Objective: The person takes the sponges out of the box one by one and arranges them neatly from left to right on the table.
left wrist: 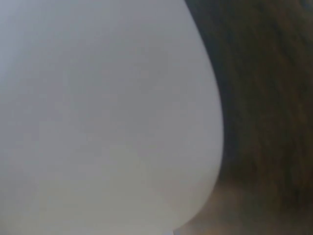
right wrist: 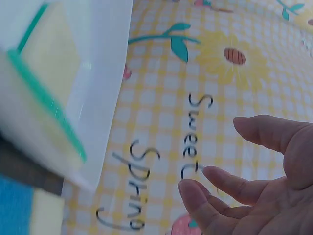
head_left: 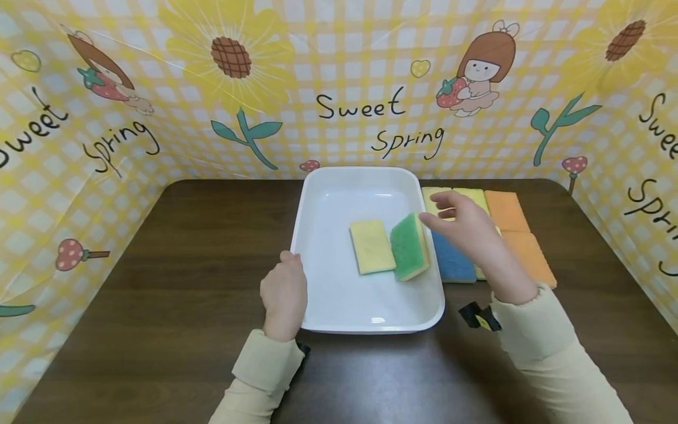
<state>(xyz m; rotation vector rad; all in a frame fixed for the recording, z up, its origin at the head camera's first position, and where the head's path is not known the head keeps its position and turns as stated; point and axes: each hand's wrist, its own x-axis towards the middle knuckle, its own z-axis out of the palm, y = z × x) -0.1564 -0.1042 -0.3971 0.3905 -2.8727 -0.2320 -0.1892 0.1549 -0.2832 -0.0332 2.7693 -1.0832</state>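
A white rectangular tray point(head_left: 328, 294) stands on the table. My left hand point(head_left: 283, 291) grips its left rim; the tray's pale wall point(left wrist: 112, 107) fills most of the left wrist view. Inside lies a flat sponge point(head_left: 372, 247), yellow side up. Beside it a second sponge point(head_left: 409, 247) leans against the tray's right wall, its green face turned left. My right hand point(head_left: 468, 229) hovers over the sponges just right of the tray, with thumb and fingers apart and nothing between them. The right wrist view also shows this hand point(right wrist: 264, 181) holding nothing.
Right of the tray several sponges lie side by side: a blue one point(head_left: 453, 259), yellow ones point(head_left: 473, 197) at the back, and orange ones point(head_left: 529, 256) farthest right. My right forearm partly covers them. A patterned cloth point(head_left: 360, 76) rises behind the dark wooden table point(head_left: 201, 253).
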